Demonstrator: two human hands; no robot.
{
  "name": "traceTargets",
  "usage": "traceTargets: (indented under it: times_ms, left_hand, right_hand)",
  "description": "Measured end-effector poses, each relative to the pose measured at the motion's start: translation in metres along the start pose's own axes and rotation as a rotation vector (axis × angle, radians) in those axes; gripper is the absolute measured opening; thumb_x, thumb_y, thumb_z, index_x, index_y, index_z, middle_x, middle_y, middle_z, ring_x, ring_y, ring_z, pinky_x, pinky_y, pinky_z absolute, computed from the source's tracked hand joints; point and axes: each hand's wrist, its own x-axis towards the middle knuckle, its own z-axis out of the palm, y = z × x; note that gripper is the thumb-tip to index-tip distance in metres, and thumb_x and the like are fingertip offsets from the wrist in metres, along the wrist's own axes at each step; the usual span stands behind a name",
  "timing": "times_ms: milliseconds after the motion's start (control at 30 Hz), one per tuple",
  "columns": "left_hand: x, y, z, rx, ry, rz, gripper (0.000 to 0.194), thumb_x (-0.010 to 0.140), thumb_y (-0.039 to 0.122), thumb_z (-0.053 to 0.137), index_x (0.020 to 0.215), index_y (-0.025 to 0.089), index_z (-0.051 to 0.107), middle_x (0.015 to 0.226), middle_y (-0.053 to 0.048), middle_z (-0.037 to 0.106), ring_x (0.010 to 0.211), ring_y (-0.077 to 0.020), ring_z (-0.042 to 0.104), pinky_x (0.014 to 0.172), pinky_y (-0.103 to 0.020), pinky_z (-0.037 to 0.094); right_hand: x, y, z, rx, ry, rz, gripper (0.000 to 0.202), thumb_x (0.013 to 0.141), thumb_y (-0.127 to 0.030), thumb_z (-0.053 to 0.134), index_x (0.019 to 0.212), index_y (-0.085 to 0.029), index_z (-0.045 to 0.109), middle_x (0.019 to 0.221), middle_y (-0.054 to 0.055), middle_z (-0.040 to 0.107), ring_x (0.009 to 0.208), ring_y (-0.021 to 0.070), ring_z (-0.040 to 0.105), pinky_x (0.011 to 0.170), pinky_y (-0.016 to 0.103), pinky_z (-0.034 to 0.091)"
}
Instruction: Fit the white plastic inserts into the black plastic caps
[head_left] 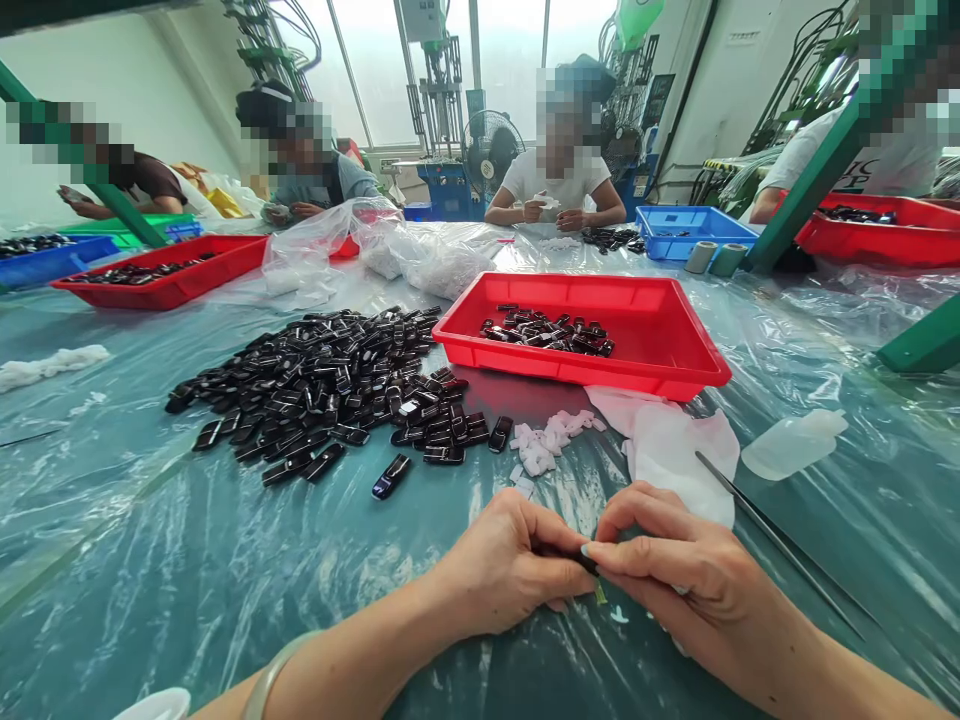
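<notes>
Near the front of the plastic-covered table, my left hand (517, 565) is closed around a small black part (568, 556), mostly hidden by the fingers. My right hand (667, 560) touches the same part, its thumb and fingertips pinched at the right end. A tiny yellowish-green bit (600, 594) shows just below the fingertips. Beyond my hands lie small white pieces (544, 442) in a loose heap. Left of them spreads a big pile of glossy black parts (322, 375), with one black part (391, 477) lying apart at its near edge.
A red tray (675, 375) holding black parts stands behind the white pieces. At right are a white cloth (686, 455), tweezers (772, 535) and a translucent bottle (795, 443). Several people sit around the table, with more trays; green posts (840, 130) rise at the sides.
</notes>
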Motion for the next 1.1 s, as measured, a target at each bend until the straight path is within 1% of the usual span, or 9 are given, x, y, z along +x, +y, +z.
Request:
traceTargets:
  times_ms: [133, 300, 400, 500, 667, 767, 900, 1000, 1100]
  left_hand:
    - [0.001, 0.003, -0.002, -0.069, 0.027, -0.067, 0.016, 0.064, 0.027, 0.066, 0.065, 0.011, 0.069, 0.049, 0.001, 0.053, 0.047, -0.0084, 0.049, 0.049, -0.019, 0.041]
    - [0.002, 0.005, -0.004, -0.159, 0.033, -0.107, 0.03, 0.067, 0.04, 0.064, 0.06, 0.01, 0.065, 0.047, -0.001, 0.056, 0.042, -0.0083, 0.051, 0.043, -0.017, 0.041]
    - [0.002, 0.004, -0.004, -0.206, 0.031, -0.104, 0.031, 0.068, 0.04, 0.064, 0.063, 0.01, 0.065, 0.049, -0.002, 0.057, 0.042, -0.0087, 0.053, 0.042, -0.017, 0.041]
    - [0.002, 0.003, -0.005, -0.231, 0.02, -0.107, 0.03, 0.069, 0.039, 0.063, 0.062, 0.009, 0.064, 0.05, -0.002, 0.058, 0.042, -0.0083, 0.053, 0.04, -0.016, 0.041]
    - [0.0, 0.003, -0.005, -0.258, -0.011, -0.112, 0.025, 0.067, 0.033, 0.066, 0.065, 0.009, 0.065, 0.051, -0.002, 0.058, 0.045, -0.0083, 0.056, 0.042, -0.015, 0.042]
    - [0.0, 0.002, -0.004, -0.265, -0.016, -0.095, 0.018, 0.063, 0.026, 0.07, 0.069, 0.009, 0.066, 0.053, -0.001, 0.059, 0.046, -0.0084, 0.057, 0.044, -0.015, 0.044]
    - [0.0, 0.0, -0.002, -0.235, -0.009, -0.083, 0.02, 0.062, 0.024, 0.071, 0.076, 0.01, 0.068, 0.056, -0.001, 0.061, 0.048, -0.0085, 0.057, 0.045, -0.015, 0.045]
    - [0.0, -0.001, -0.001, -0.192, 0.009, -0.073, 0.021, 0.063, 0.025, 0.07, 0.078, 0.01, 0.069, 0.053, 0.001, 0.06, 0.048, -0.0087, 0.057, 0.047, -0.017, 0.046]
    - [-0.001, 0.0, 0.0, -0.17, 0.026, -0.06, 0.02, 0.063, 0.024, 0.07, 0.077, 0.01, 0.069, 0.052, 0.001, 0.059, 0.048, -0.0083, 0.056, 0.047, -0.017, 0.045]
  right_hand:
    - [0.002, 0.001, -0.013, -0.032, -0.042, 0.072, 0.018, 0.084, -0.012, 0.049, 0.085, -0.022, 0.064, 0.074, 0.002, 0.06, 0.066, 0.0126, 0.056, 0.06, 0.025, 0.045]
    - [-0.004, -0.008, -0.016, -0.091, -0.36, 0.11, 0.021, 0.077, -0.009, 0.056, 0.06, -0.022, 0.055, 0.061, -0.003, 0.057, 0.059, 0.0112, 0.055, 0.056, 0.024, 0.044]
    - [-0.007, -0.013, -0.008, -0.233, -0.444, 0.077, 0.026, 0.076, -0.006, 0.054, 0.055, -0.021, 0.05, 0.062, -0.002, 0.058, 0.062, 0.0142, 0.055, 0.058, 0.028, 0.043]
    - [-0.011, -0.015, -0.001, -0.324, -0.397, 0.041, 0.027, 0.076, -0.004, 0.044, 0.056, -0.021, 0.047, 0.063, 0.001, 0.058, 0.06, 0.0158, 0.054, 0.059, 0.031, 0.043]
    - [-0.015, -0.016, 0.002, -0.417, -0.318, -0.032, 0.024, 0.069, -0.001, 0.038, 0.066, -0.022, 0.05, 0.068, 0.004, 0.059, 0.062, 0.019, 0.056, 0.064, 0.035, 0.044]
    - [-0.014, -0.02, -0.002, -0.449, -0.256, -0.08, 0.027, 0.072, -0.002, 0.035, 0.076, -0.022, 0.053, 0.07, 0.006, 0.06, 0.065, 0.0211, 0.058, 0.065, 0.035, 0.044]
    - [-0.013, -0.024, -0.009, -0.435, -0.171, -0.118, 0.027, 0.077, -0.003, 0.033, 0.078, -0.022, 0.053, 0.071, 0.006, 0.062, 0.066, 0.0208, 0.057, 0.065, 0.033, 0.045]
    - [-0.011, -0.024, -0.013, -0.444, -0.19, -0.107, 0.028, 0.076, -0.002, 0.033, 0.079, -0.021, 0.052, 0.071, 0.005, 0.061, 0.066, 0.0197, 0.057, 0.067, 0.032, 0.047]
    - [-0.01, -0.022, -0.014, -0.467, -0.27, -0.089, 0.027, 0.075, -0.001, 0.033, 0.079, -0.02, 0.052, 0.073, 0.004, 0.06, 0.069, 0.0188, 0.057, 0.071, 0.032, 0.047]
